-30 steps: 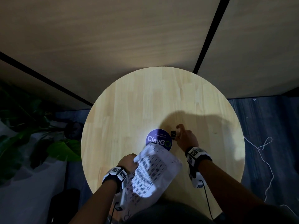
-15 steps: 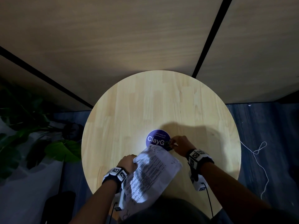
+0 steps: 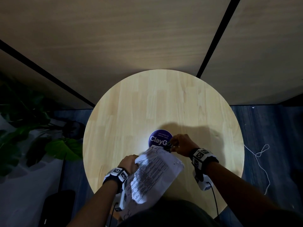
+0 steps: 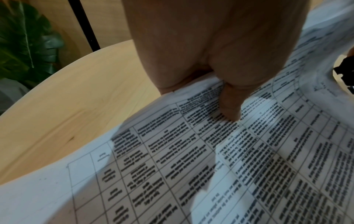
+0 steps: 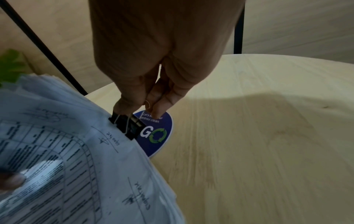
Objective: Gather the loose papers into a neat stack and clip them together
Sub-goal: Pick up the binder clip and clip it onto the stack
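Observation:
A stack of printed papers [image 3: 154, 171] [image 4: 220, 151] [image 5: 76, 159] is held tilted above the near part of the round wooden table [image 3: 147, 102]. My left hand [image 3: 130, 163] [image 4: 220, 84] grips its left edge, thumb on top of the sheets. A black binder clip [image 5: 126, 126] [image 3: 168, 147] sits on the stack's far corner. My right hand [image 3: 179, 145] [image 5: 141, 104] pinches the clip's wire handles between thumb and fingers. A sliver of the clip [image 4: 346, 71] shows at the right edge of the left wrist view.
A round purple "ClayGo" sticker [image 3: 158, 139] [image 5: 155, 133] lies on the table just beyond the papers. Wooden wall panels stand behind the table. A leafy plant [image 3: 29, 128] is at the left, and a white cord [image 3: 260, 154] lies on the floor at the right.
My right hand carried the binder clip from beside the sticker to the far corner of the stack, where the clip now sits on the papers. The left hand kept its hold.

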`<state>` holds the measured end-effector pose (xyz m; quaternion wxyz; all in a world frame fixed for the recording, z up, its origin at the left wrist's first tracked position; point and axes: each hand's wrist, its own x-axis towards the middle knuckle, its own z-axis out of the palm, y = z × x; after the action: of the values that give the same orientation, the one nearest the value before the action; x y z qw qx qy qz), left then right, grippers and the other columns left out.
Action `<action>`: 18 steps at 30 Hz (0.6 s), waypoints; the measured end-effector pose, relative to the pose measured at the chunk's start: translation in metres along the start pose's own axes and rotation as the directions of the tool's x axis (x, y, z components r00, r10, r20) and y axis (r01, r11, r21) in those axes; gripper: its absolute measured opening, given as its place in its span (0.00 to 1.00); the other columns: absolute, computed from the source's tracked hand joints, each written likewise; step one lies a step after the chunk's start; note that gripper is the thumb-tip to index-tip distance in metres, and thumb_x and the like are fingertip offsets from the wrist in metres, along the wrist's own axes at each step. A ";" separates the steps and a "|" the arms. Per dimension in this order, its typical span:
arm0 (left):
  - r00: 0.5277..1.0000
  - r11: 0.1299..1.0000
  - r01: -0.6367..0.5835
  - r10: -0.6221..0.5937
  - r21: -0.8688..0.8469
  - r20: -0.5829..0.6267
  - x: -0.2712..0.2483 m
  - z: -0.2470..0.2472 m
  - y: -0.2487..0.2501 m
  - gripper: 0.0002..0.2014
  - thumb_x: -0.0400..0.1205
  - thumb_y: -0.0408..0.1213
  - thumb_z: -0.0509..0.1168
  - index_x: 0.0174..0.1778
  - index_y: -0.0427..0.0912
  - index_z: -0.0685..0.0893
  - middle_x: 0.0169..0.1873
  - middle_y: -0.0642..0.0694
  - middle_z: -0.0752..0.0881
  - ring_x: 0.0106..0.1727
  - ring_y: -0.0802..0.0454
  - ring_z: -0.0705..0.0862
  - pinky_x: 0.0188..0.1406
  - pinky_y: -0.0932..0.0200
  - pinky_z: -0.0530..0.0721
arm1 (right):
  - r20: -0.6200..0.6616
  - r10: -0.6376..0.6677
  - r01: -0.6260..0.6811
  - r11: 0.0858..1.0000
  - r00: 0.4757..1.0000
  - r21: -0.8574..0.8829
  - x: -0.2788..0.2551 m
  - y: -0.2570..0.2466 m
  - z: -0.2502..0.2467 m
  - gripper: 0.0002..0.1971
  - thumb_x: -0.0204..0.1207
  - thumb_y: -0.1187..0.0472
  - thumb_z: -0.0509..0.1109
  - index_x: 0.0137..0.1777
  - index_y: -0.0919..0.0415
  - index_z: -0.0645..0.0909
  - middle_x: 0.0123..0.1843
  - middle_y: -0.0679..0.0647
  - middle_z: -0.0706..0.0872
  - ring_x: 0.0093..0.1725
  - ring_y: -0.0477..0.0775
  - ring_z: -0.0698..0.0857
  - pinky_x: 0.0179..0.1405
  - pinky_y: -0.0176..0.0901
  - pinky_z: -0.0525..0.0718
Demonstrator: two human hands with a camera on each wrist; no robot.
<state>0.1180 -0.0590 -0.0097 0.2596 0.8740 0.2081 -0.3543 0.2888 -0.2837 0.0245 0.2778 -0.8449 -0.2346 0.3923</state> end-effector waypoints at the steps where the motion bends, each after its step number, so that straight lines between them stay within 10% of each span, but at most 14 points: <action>1: 1.000 1.000 0.001 -0.001 -0.003 -0.001 0.000 0.000 0.000 0.13 0.80 0.34 0.62 0.58 0.36 0.84 0.54 0.37 0.88 0.53 0.38 0.85 0.41 0.59 0.72 | -0.019 0.005 -0.005 1.000 1.000 -0.001 0.001 0.000 0.002 0.17 0.65 0.66 0.81 0.55 0.65 0.87 0.52 0.59 0.90 0.44 0.49 0.86 0.38 0.22 0.76; 13: 0.998 0.997 -0.067 0.068 -0.043 0.005 -0.007 -0.005 -0.002 0.11 0.78 0.30 0.62 0.53 0.39 0.86 0.50 0.41 0.90 0.48 0.44 0.86 0.43 0.61 0.76 | -0.063 -0.026 0.026 1.000 0.998 0.003 0.006 0.003 0.010 0.12 0.65 0.71 0.79 0.49 0.65 0.89 0.49 0.60 0.92 0.49 0.55 0.90 0.52 0.42 0.88; 18: 0.998 0.997 -0.055 0.055 -0.056 0.008 -0.014 -0.005 -0.001 0.13 0.75 0.28 0.60 0.38 0.53 0.82 0.37 0.48 0.87 0.40 0.45 0.83 0.38 0.61 0.75 | 0.005 -0.034 0.034 0.999 0.999 0.039 0.005 0.006 0.017 0.14 0.64 0.66 0.82 0.51 0.64 0.88 0.50 0.58 0.91 0.46 0.46 0.86 0.52 0.34 0.86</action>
<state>0.1113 -0.0574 0.0032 0.2944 0.8701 0.1926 -0.3453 0.2788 -0.2801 0.0088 0.3000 -0.8342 -0.2420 0.3943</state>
